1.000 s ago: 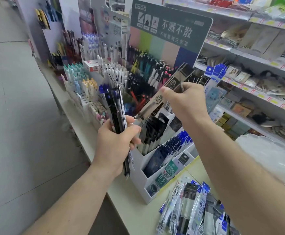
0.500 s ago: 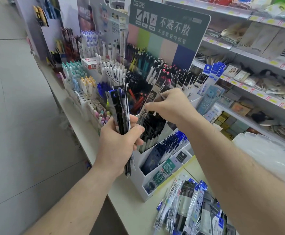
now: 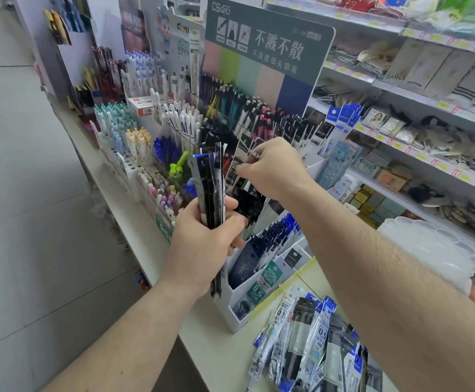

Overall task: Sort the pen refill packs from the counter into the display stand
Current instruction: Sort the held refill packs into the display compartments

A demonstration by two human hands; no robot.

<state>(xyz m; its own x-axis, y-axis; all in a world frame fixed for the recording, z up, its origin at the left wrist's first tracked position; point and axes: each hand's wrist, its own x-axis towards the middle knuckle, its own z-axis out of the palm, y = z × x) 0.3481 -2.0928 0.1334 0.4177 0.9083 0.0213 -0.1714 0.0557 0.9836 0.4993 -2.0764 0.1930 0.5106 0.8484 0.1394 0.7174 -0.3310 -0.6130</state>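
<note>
While my right hand (image 3: 270,168) pinches one black refill pack (image 3: 237,165) down into a rear slot of the white display stand (image 3: 237,309), my left hand (image 3: 205,241) grips a bundle of packs (image 3: 211,188) in front of it. Many loose packs (image 3: 312,343) lie on the counter (image 3: 219,355) beside the stand, so I judge plenty remains.

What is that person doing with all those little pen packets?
A person is putting pen refill packs into a shop display. The left hand grips an upright bundle of long, thin black and blue refill packs. The right hand pinches one black-labelled refill pack and holds it at the upper slots of the white tiered display stand. A loose pile of clear plastic refill packs lies on the pale counter, not yet sorted.
</note>
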